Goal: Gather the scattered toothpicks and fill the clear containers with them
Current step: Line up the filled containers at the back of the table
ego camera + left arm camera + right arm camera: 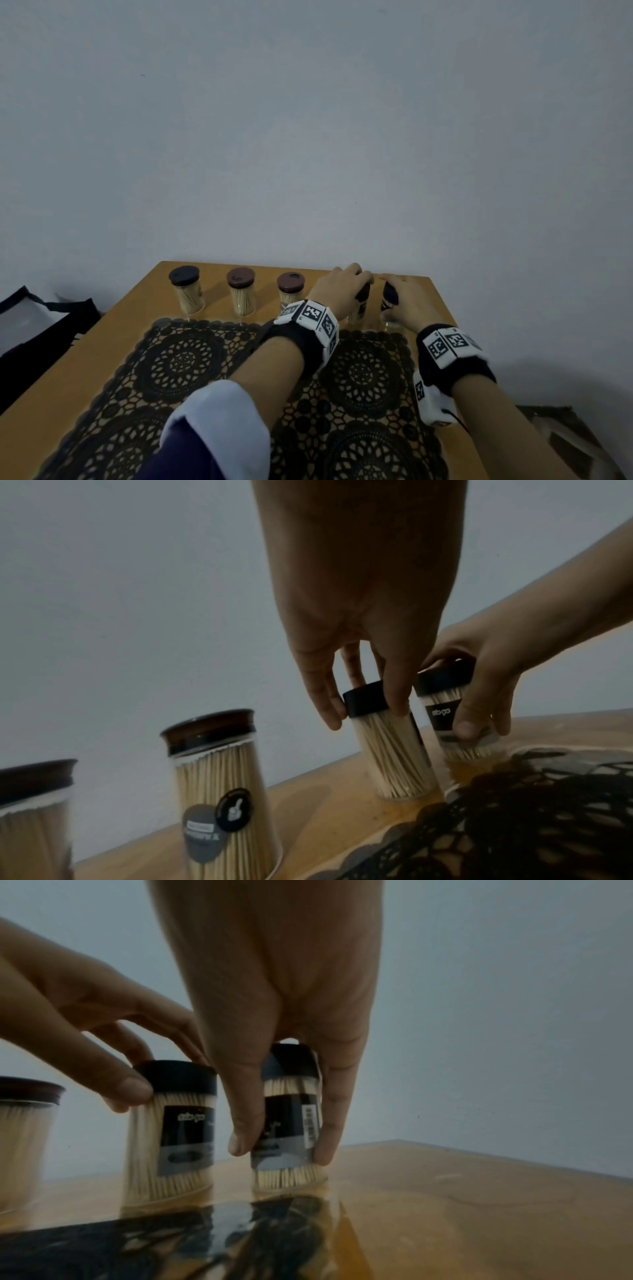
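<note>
two capped jars of toothpicks stand side by side near the far right corner of the tabletop [137,301], just beyond the far edge of the lace mat [191,363]. our left hand [337,291] pinches the left jar [390,748] at its black cap [365,699], thumb on one side and fingers curled on the other. our right hand [406,301] grips the right jar [289,1123] lower down, thumb and fingers clamped on its labelled wall, tips nearly at the base. both jars sit on the wood, or very near it; we cannot tell if either is lifted. each leans slightly, long axis close to upright, and the toothpicks inside stand along that axis. each hand comes from above and the near side, so each jar lies straight below its own fingers; neither hand needs to cross. three more jars [241,294] with darker lids stand in a row along the far edge to the left, all packed. we see no loose toothpicks, so we judge the filling nearly done.
</note>
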`<action>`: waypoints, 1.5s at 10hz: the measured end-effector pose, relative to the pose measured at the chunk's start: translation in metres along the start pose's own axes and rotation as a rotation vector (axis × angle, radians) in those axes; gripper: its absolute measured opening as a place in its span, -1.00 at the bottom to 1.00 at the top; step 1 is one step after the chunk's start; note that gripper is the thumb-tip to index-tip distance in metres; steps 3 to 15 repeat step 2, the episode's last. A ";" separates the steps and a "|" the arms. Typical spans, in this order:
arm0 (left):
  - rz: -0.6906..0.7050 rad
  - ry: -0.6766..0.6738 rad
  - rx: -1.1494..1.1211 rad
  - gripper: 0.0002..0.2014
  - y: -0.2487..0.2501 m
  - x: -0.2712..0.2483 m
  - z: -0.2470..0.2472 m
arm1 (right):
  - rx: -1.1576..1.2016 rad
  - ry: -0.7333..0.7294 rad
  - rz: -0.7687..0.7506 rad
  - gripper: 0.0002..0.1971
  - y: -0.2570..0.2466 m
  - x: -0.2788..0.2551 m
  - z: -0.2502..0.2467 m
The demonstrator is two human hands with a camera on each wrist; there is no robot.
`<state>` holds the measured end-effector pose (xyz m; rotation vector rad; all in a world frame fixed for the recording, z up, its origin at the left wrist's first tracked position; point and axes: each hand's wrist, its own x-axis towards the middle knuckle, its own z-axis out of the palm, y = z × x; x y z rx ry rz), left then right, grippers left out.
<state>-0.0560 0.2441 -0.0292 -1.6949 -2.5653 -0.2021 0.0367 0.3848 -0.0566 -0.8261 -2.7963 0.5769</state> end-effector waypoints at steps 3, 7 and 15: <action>0.007 0.022 -0.060 -0.38 0.003 -0.017 -0.007 | 0.123 -0.093 0.023 0.18 0.000 -0.017 -0.005; 0.007 0.022 -0.060 -0.38 0.003 -0.017 -0.007 | 0.123 -0.093 0.023 0.18 0.000 -0.017 -0.005; 0.007 0.022 -0.060 -0.38 0.003 -0.017 -0.007 | 0.123 -0.093 0.023 0.18 0.000 -0.017 -0.005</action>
